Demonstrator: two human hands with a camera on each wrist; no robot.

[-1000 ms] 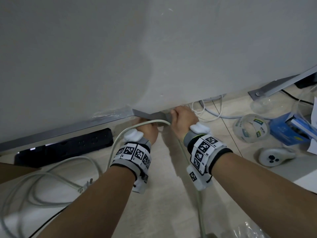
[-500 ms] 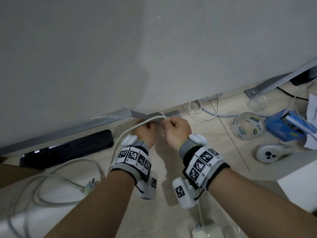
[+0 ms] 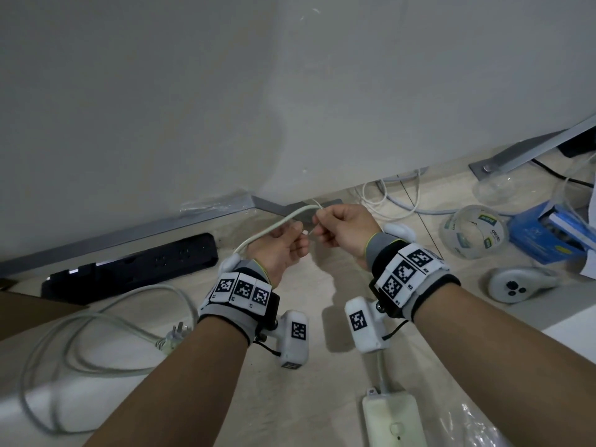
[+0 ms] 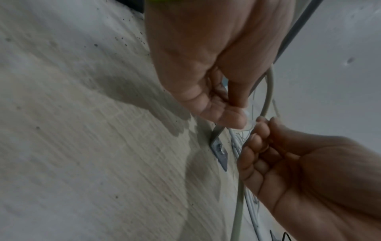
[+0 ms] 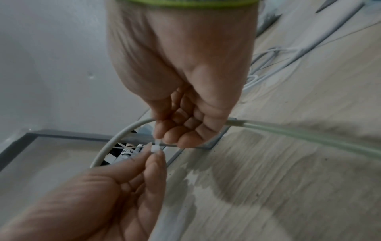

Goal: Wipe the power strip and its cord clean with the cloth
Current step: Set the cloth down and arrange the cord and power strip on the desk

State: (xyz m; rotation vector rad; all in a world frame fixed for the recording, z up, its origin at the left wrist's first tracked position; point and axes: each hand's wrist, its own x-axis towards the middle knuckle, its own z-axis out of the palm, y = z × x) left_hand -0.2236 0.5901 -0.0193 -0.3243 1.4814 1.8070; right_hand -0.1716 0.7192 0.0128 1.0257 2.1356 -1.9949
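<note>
Above the pale floor, both hands meet at a small white tie (image 3: pixel 305 232) (image 5: pixel 155 148). My left hand (image 3: pixel 283 246) (image 5: pixel 113 187) pinches the tie with its fingertips. My right hand (image 3: pixel 342 230) (image 5: pixel 181 97) pinches the tie's other end, and the white cord (image 3: pixel 277 225) (image 5: pixel 115 140) (image 4: pixel 270 91) runs through its curled fingers. The cord arcs from behind the left wrist to the right hand. A white power strip (image 3: pixel 393 417) lies at the bottom edge, below the right wrist. The cord's plug (image 3: pixel 171 338) lies among loose loops at the left. No cloth shows in any view.
A grey panel (image 3: pixel 290 91) on metal feet (image 3: pixel 277 204) stands just beyond the hands. A black power strip (image 3: pixel 135 267) lies left along its base. To the right lie thin white cables (image 3: pixel 387 201), tape rolls (image 3: pixel 474 233), a blue box (image 3: pixel 548 233) and a white handset (image 3: pixel 516 285).
Both hands have drawn back from under the panel's edge and lifted, bringing the cord with them. They now pinch the small tie between them. The white power strip has come into view.
</note>
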